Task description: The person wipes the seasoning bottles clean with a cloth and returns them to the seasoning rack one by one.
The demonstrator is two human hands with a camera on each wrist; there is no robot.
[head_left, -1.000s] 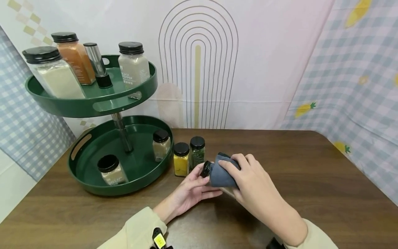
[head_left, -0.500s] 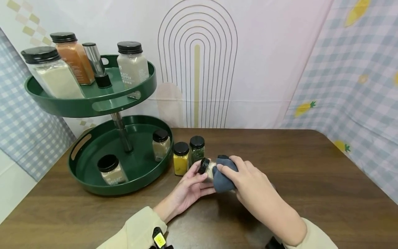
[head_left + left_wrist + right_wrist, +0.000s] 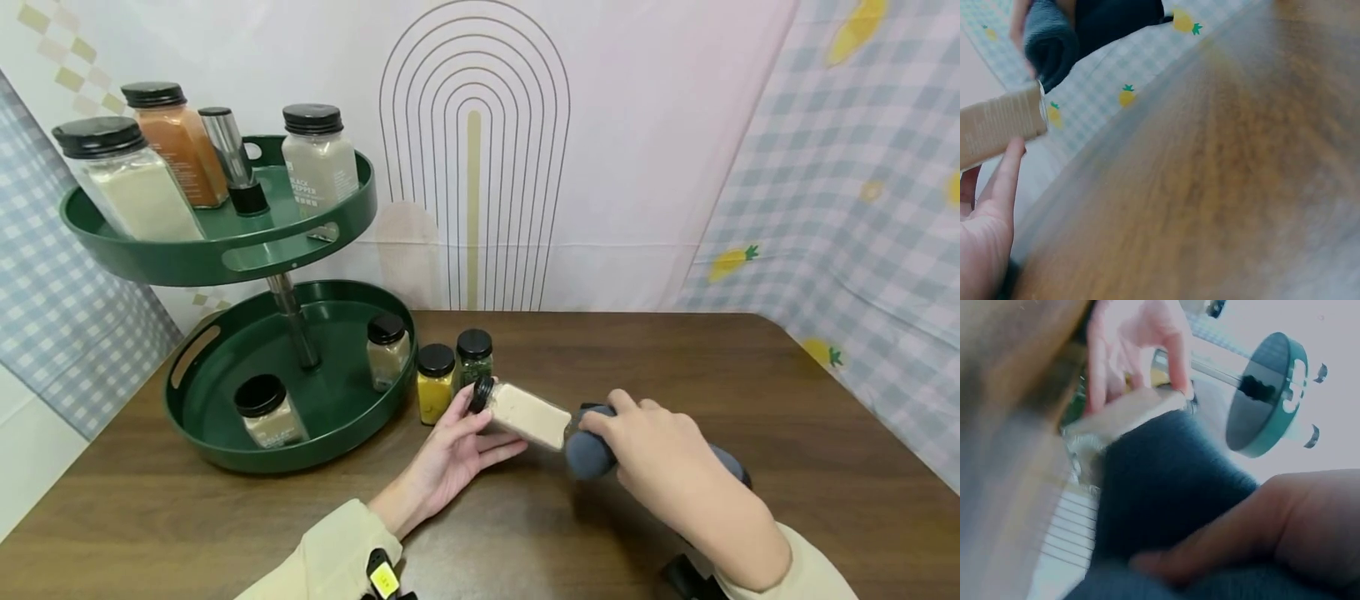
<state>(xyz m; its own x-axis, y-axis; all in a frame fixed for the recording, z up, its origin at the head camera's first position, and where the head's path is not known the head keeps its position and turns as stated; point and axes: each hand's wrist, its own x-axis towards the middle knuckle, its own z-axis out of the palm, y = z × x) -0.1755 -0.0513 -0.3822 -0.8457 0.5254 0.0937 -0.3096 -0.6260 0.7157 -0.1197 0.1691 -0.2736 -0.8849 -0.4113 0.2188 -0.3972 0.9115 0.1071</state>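
In the head view my left hand (image 3: pixel 457 454) holds a spice jar (image 3: pixel 528 417) tilted on its side, black lid toward the thumb and glass base to the right. Pale powder fills it. Just past the base, my right hand (image 3: pixel 663 458) grips a bunched blue-grey cloth (image 3: pixel 587 454), part of which shows behind the wrist. A small gap separates cloth and jar in the head view. The left wrist view shows printed text on the jar (image 3: pixel 1004 125), with the cloth (image 3: pixel 1050 47) rolled beyond its base. Fingers of the right hand are partly hidden by the hand itself.
A yellow spice jar (image 3: pixel 435 387) and a green herb jar (image 3: pixel 475 357) stand behind my left hand. Left of them is a two-tier green rack, with small jars on its lower tray (image 3: pixel 300 454) and larger jars on the upper tray (image 3: pixel 165 260). The wooden table (image 3: pixel 787 400) extends right.
My right hand and the cloth have moved right, off the jar, and its side now shows. Earlier the cloth was wrapped over the jar. My left hand stays nearly in place.
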